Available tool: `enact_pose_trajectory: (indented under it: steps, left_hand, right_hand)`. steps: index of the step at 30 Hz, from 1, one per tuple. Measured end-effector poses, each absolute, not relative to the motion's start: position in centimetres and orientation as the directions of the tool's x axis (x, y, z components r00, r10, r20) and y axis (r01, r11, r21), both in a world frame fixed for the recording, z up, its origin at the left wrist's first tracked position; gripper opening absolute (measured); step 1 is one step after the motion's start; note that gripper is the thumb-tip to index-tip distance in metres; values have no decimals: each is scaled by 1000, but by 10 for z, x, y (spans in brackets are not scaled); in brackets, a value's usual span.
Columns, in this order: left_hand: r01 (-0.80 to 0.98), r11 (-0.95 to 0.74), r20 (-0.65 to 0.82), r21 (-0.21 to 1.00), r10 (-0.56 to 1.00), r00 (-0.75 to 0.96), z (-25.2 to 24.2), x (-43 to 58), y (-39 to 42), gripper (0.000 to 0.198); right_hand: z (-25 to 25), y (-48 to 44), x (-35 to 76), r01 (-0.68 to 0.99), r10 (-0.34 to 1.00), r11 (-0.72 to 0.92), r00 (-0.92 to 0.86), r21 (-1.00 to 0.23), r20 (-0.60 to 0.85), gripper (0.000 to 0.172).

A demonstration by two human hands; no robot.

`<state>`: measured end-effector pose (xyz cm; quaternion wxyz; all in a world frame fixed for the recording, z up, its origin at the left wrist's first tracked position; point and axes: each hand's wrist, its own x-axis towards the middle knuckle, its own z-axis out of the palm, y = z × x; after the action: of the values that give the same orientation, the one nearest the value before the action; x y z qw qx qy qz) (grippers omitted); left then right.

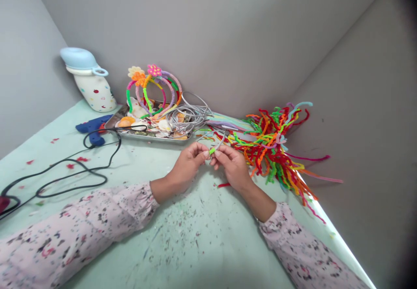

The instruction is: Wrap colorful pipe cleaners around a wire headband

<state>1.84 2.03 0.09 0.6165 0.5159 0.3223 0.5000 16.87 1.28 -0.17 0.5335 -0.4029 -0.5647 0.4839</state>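
Note:
Above the middle of the table, my left hand (pixel 188 164) and my right hand (pixel 235 166) meet with fingertips pinched close together. Between them is a short bright green pipe cleaner (pixel 212 151), which appears wrapped on a thin grey wire hoop (pixel 223 139). The hoop's upper part rises behind my fingers; its lower part is mostly hidden. Both hands are closed, thumbs against the forefingers. Just beyond them lies a coil of similar grey wire hoops (pixel 190 121). Nearest my right hand is a large heap of coloured pipe cleaners (pixel 273 145).
A metal tray (pixel 156 138) holds felt pieces and flower-topped headbands (pixel 146 90). Left of it lies a blue glue gun (pixel 93 126) with its black cord (pixel 74 184) looping across the table. A white bottle (pixel 94 91) with a blue lid stands behind. Grey walls enclose the table.

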Motion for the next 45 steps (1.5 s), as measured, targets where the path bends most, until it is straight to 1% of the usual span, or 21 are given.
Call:
enact_pose_trajectory:
  steps: [13,21,28,34,45]
  left_hand:
    - [-329,26,93,944,935,341,3,19,19,9]
    - [-313,5,84,950,959,270,-2,18,21,10]
    - [-305,16,75,952,956,283,-1,19,20,12]
    - [-301,9,84,954,952,295,-3,19,21,11]
    - [-305,24,73,952,950,302,-3,19,21,10]
  right_hand:
    - [-5,17,174,-13,963,232,-139,-973,232,15]
    - [-8,15,172,-105,976,200,-66,-974,208,13]
    - [-6,14,172,-43,977,206,-41,-978,208,10]
    - [-5,13,172,-77,974,212,-61,-974,216,11]
    - [-5,14,170,-31,975,213,-60,-977,215,12]
